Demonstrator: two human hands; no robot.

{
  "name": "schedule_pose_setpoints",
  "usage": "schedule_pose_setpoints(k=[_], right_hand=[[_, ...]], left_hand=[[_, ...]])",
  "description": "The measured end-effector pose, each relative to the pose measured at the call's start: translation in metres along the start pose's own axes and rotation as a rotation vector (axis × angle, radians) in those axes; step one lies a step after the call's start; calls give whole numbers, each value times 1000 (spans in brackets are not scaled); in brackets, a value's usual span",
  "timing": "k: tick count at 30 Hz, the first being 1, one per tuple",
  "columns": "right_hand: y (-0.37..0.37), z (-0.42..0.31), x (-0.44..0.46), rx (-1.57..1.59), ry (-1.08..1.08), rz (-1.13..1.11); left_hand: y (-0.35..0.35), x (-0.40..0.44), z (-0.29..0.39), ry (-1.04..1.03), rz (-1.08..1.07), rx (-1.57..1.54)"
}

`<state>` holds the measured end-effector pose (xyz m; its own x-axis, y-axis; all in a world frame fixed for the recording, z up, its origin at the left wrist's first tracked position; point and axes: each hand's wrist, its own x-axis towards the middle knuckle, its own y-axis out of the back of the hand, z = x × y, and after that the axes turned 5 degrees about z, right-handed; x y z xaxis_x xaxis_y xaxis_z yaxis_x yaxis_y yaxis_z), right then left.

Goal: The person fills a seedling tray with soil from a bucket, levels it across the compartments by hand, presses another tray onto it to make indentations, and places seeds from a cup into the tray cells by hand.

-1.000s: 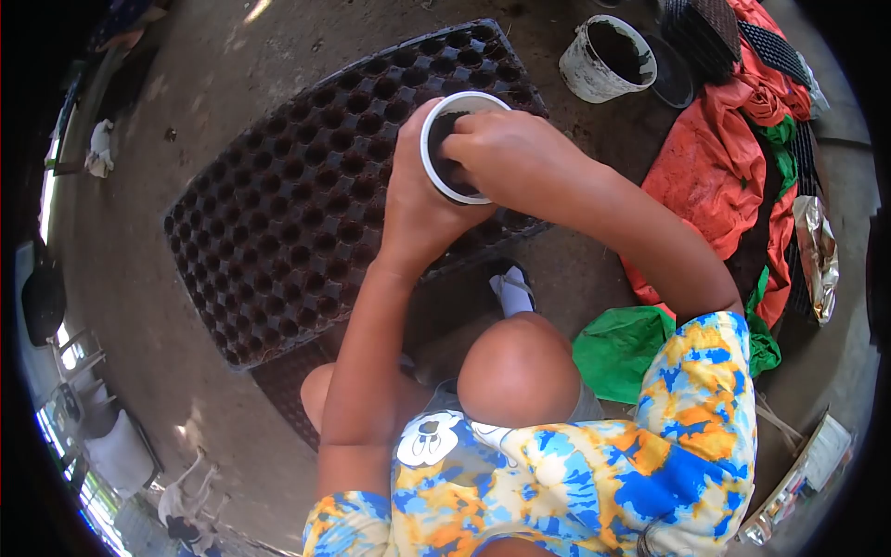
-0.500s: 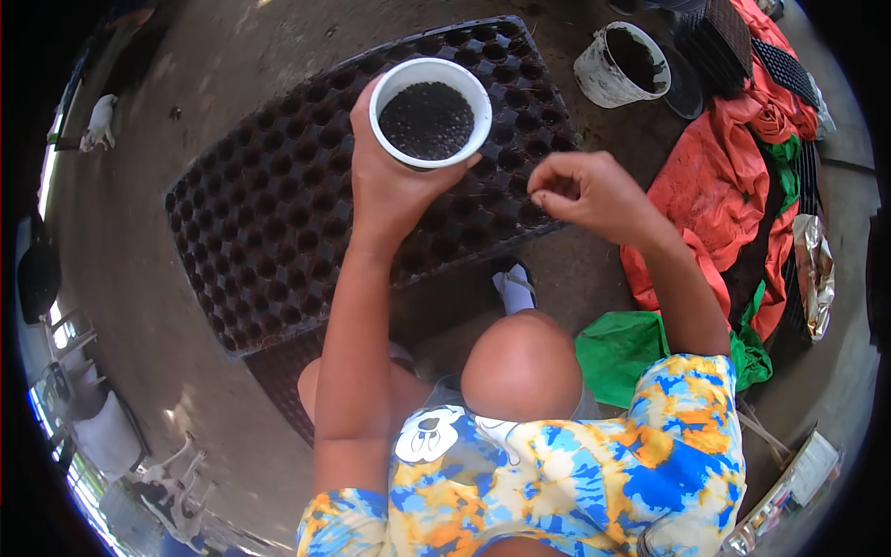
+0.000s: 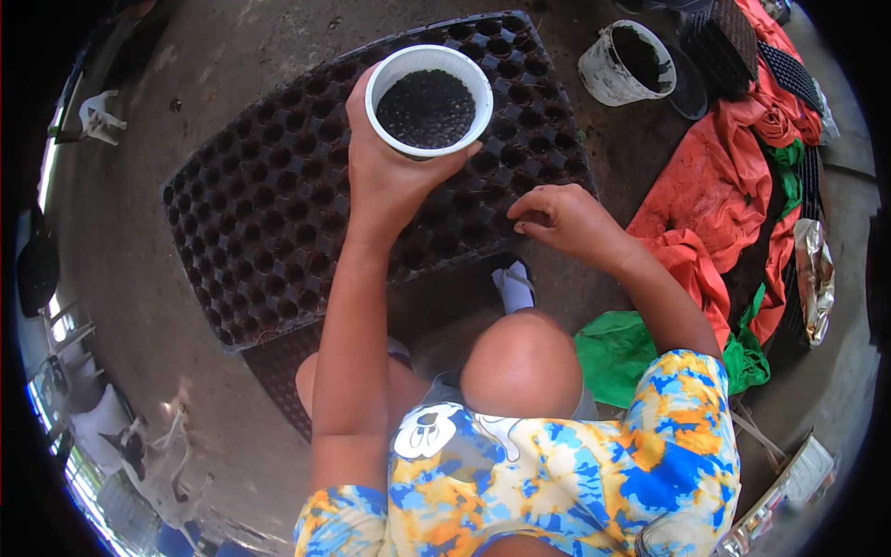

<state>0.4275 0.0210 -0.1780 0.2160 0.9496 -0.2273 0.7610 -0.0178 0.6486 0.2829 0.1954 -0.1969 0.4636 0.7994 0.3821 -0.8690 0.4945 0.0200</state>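
My left hand is wrapped round a white plastic cup, held above a black seedling tray. Small dark seeds or grains lie inside the cup. The tray has rows of round cells with dark brown material in them. Near the tray's right front edge is my right hand, with thumb and forefinger bent toward each other. Whatever those fingertips hold, if anything, is too small to make out.
A dirty white bucket stands at the back right beside a dark lid and stacked trays. Red sheeting and a green bag lie at the right. Animals are at the left, one a white one.
My right hand has come out of the cup and moved right and down, toward the tray's front edge. My left hand has shifted the cup slightly left and away, and its inside now shows.
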Motion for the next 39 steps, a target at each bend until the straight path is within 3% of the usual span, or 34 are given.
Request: schedule_pose_setpoints(k=[9,14,17,21,27,30,31,34,39], right_hand=[[2,-9,3,45,21,42],[40,-58,28,24,300,333],[36,-64,59,-367,566,338],[23,-72,84,-624,465,90],[38,-76,90,-296,497,184],[51,-85,68,3,311,195],[52,-82,59,31,191,130],[29,-44,47,2,130,-16],[13,-16,41,-58,63,-75]], left_hand=[[-2,-1,2,14,10,-9],[-5,-5,-1,12,-22,14],[-11,-12,4,-3,-71,98],[-14,-15,11,10,-134,237],[-11,-9,3,-25,-64,149],[1,-5,-7,8,-4,62],[5,-3,-15,-27,23,28],[17,3,-12,-24,76,54],[21,7,-4,-40,80,81]])
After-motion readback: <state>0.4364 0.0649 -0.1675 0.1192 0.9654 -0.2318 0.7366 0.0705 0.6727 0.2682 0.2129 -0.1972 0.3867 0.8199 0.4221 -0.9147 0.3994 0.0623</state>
